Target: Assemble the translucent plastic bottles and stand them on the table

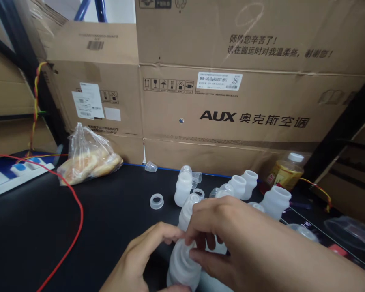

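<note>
While a translucent bottle (182, 265) at lower centre of the frame is gripped by left hand (140, 259) and right hand (222, 231), several bottles (275, 201) and a loose ring (156, 201) are left unassembled on the tabletop (109, 219).

A black tabletop (109, 219) carries white bottles (183, 187), a bread bag (88, 156) and a red cable (76, 227).
</note>
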`<control>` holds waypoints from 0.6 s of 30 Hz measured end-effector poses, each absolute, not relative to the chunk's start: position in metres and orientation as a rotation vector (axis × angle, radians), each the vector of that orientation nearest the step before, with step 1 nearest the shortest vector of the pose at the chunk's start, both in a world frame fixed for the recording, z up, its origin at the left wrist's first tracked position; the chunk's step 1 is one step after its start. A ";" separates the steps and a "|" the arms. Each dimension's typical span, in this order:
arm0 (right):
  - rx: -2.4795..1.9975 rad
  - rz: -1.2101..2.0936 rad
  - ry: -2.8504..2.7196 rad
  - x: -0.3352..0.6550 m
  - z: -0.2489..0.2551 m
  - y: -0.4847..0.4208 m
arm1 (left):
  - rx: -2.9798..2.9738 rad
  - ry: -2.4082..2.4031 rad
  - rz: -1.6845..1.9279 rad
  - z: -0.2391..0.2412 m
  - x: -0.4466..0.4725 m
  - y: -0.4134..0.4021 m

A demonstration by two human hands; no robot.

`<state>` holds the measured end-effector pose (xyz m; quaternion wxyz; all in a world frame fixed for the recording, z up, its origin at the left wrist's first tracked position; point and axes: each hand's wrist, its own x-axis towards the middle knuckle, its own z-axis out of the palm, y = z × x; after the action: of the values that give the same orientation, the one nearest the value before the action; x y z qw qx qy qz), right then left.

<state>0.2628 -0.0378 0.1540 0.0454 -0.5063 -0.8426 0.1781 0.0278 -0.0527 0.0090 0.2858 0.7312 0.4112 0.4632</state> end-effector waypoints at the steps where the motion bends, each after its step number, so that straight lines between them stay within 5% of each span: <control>1: -1.531 0.546 -2.563 0.262 0.154 -0.037 | 1.971 1.107 1.243 0.008 0.027 -0.052; 18: -1.442 0.709 -2.475 0.263 0.139 -0.026 | 1.917 1.134 1.289 0.013 0.030 -0.057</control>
<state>0.2634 -0.0257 0.1388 0.0952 -0.4863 -0.8350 0.2392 0.0302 -0.0567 0.0134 0.2802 0.7150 0.4231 0.4809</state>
